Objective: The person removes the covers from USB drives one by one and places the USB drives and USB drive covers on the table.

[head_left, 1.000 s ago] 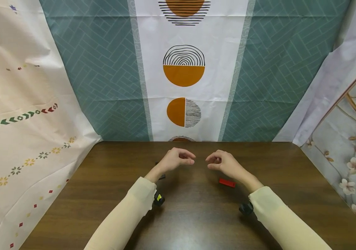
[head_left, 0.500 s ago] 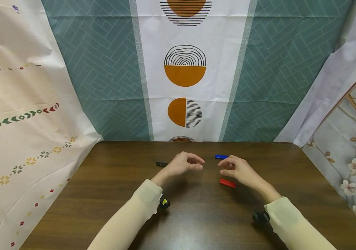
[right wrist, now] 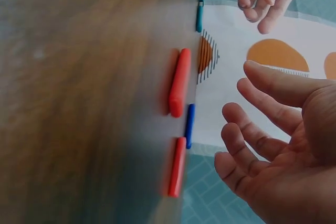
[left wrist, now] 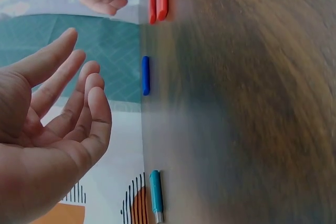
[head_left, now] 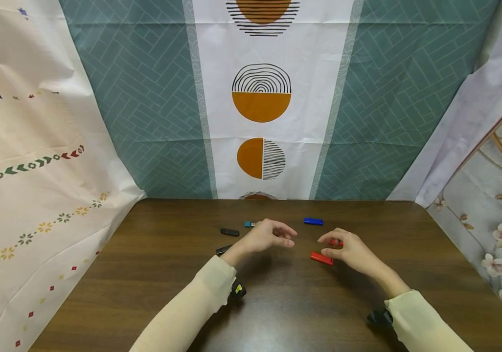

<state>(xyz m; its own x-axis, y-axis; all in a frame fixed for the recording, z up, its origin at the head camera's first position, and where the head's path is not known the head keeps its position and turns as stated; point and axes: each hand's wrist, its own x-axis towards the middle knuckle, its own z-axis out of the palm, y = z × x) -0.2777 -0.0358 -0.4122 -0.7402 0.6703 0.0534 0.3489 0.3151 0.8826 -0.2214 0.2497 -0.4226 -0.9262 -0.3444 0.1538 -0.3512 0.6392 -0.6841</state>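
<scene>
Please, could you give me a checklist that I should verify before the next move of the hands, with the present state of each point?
1. Left hand and right hand empty: ok, neither holds anything.
2. Hands apart from each other: ok, a gap shows between them.
3. Blue stick in plain sight: ok, no hand covers it in the head view.
4. Nearer black stick fully in sight: not ok, only partly visible in the head view.
5. Teal stick with its metal end covered: not ok, the end is bare.
6. Any marking on the farther black stick: cannot tell, too small.
</scene>
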